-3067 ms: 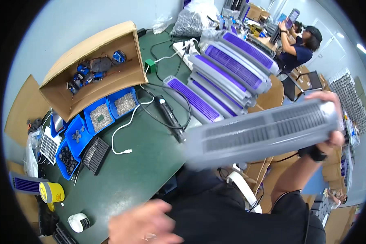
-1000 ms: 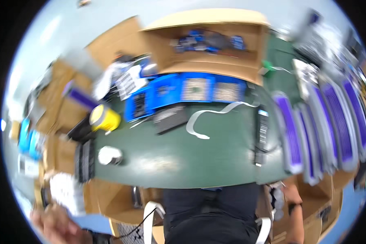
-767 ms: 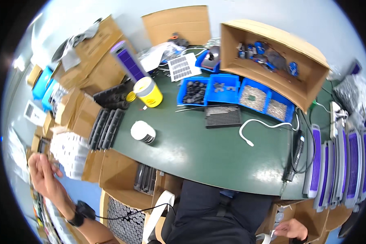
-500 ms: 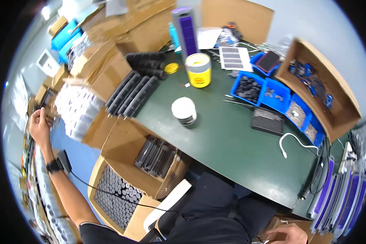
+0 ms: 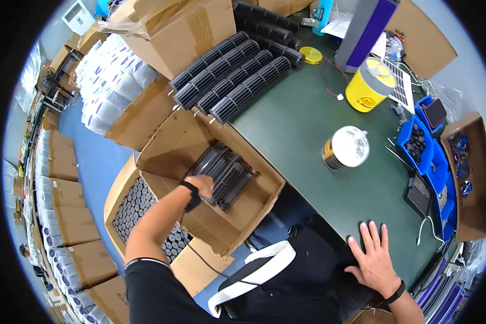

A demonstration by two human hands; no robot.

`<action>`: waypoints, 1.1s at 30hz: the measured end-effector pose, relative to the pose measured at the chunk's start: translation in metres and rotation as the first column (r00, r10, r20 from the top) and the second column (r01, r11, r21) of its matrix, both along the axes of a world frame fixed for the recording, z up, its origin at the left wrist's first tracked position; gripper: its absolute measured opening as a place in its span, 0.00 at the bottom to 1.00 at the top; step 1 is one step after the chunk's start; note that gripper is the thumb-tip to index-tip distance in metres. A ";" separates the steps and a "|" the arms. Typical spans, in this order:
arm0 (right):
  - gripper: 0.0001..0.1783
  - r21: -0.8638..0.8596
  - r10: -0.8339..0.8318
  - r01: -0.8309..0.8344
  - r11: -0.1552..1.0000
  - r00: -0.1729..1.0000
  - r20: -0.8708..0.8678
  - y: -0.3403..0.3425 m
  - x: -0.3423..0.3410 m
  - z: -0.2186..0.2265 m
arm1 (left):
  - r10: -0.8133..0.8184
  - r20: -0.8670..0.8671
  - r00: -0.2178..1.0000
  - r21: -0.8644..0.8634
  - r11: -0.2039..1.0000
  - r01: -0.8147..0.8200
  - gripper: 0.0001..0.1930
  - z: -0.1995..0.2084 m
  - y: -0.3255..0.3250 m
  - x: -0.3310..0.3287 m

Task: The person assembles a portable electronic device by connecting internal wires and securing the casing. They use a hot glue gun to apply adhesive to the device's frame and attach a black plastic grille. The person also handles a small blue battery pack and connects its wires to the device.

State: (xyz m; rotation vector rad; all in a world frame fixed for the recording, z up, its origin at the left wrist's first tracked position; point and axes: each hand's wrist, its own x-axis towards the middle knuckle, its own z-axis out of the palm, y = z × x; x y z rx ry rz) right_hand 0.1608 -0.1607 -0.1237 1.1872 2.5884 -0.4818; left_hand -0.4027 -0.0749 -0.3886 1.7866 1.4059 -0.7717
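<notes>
Tabletop (image 5: pixel 294 132): a bare green surface is bordered by an open carton at its near left edge; a white-lidded jar (image 5: pixel 348 148) is set near the middle, with a yellow tub (image 5: pixel 364 92) beyond it.
Far end: black slatted rollers (image 5: pixel 251 89) are laid side by side, and a purple-and-grey tower unit (image 5: pixel 362 35) is stood on end behind the tub.
Right side: blue bins (image 5: pixel 440 159) are lined up beside a cardboard box (image 5: pixel 478 216).
Room: the blue floor (image 5: pixel 92 183) is flanked on the left by stacked cartons (image 5: pixel 75 221).
Open carton (image 5: pixel 170 137): dark grille-like parts (image 5: pixel 229 178) are packed inside; grey cylinders (image 5: pixel 137 208) are boxed just beside it.
Left hand (image 5: pixel 202 185): it is lowered to the dark parts; its fingertips are hidden, so whether anything is pinched cannot be told.
Right hand (image 5: pixel 375 264): it is laid palm down on the tabletop, fingers spread.
Changed since half a second ago: the left hand, then raised over the floor, is now brought into the carton; the right hand, then below the tabletop edge, is now rested on top.
</notes>
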 end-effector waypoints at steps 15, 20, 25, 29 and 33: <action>0.58 0.041 -0.020 0.016 0.999 0.993 0.115 -0.022 0.034 -0.029 | 0.556 -0.224 0.801 -0.052 0.813 -0.579 0.36 -0.288 -0.047 -0.004; 0.52 0.030 -0.029 0.024 0.999 0.988 0.154 -0.025 0.035 -0.025 | 0.689 -0.123 0.714 0.083 0.724 -0.685 0.38 -0.301 -0.085 0.008; 0.48 0.045 -0.018 0.011 0.999 0.988 0.153 -0.026 0.037 -0.025 | 0.621 0.005 0.784 0.105 0.779 -0.618 0.34 -0.310 -0.119 0.001; 0.49 0.053 -0.020 0.012 0.999 0.987 0.159 -0.026 0.035 -0.025 | 0.567 -0.089 0.819 0.028 0.824 -0.566 0.30 -0.311 -0.121 0.012; 0.50 0.046 -0.031 0.024 0.999 0.988 0.152 -0.026 0.034 -0.023 | 0.456 -0.143 0.878 0.118 0.889 -0.442 0.17 -0.320 -0.129 0.018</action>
